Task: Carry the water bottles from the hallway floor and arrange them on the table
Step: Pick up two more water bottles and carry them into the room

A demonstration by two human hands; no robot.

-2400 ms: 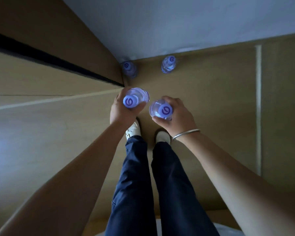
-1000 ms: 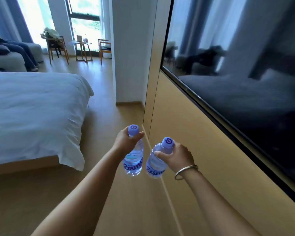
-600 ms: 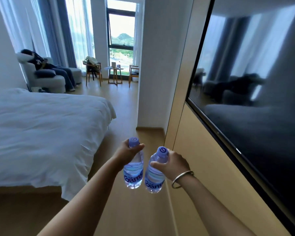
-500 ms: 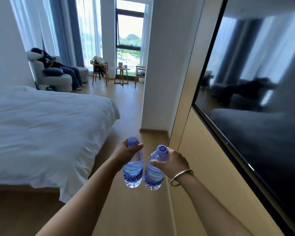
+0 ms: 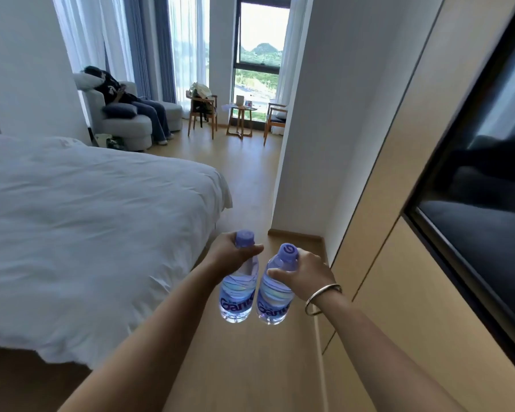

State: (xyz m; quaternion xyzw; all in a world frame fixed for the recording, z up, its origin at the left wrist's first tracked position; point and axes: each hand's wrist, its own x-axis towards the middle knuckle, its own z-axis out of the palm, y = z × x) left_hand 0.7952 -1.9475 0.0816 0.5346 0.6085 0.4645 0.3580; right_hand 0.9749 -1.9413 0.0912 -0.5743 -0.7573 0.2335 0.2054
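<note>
I hold two clear water bottles with purple caps and blue labels, side by side in front of me above the wooden floor. My left hand (image 5: 231,254) grips the neck of the left bottle (image 5: 238,295). My right hand (image 5: 304,275), with a metal bangle on its wrist, grips the neck of the right bottle (image 5: 273,295). Both bottles hang upright, nearly touching. A small round table (image 5: 241,109) with a few items on it stands far ahead by the window.
A bed with white bedding (image 5: 87,233) fills the left. A wooden wall with a dark screen (image 5: 482,209) runs along the right. A white wall corner (image 5: 298,173) narrows the passage ahead. Two wooden chairs (image 5: 201,114) flank the table; a person sits on a grey sofa (image 5: 125,120).
I rose from the hallway floor with one bottle in each hand and turned toward the room. The view has advanced along the passage; the grips on the bottles are unchanged.
</note>
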